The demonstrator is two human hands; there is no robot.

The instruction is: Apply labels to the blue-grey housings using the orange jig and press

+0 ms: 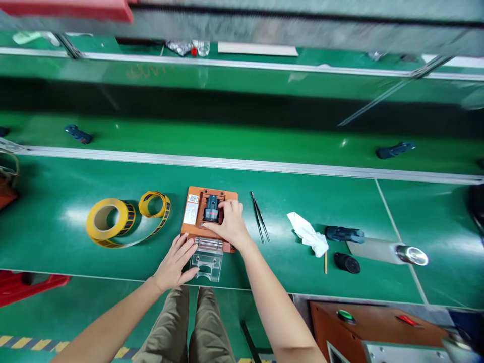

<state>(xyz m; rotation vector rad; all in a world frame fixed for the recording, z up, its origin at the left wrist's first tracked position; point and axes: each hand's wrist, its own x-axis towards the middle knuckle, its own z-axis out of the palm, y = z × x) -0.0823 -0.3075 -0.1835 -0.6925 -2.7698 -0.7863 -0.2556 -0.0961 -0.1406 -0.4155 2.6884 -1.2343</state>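
A dark blue battery pack (212,208) sits in the recess of an orange-brown fixture (192,231). My right hand (231,224) is closed around the pack's right side, thumb at its near end and fingers by its upper right. Below, a clear hinged cover (212,262) lies folded down toward me. Beside that cover's left edge, my left hand (176,263) rests with fingers apart, fingertips near the hinge; it holds nothing. White labels (191,213) are stuck on the fixture's left part.
On the left stand a yellow label roll (94,222) and its loose coil (143,204). Black tweezers (260,217) lie right of the fixture. Farther right are a white cloth (308,234), another pack (344,234), a black cap (347,262) and a metal-topped bottle (412,255). Packs (78,134) lie on the green belt (227,138).
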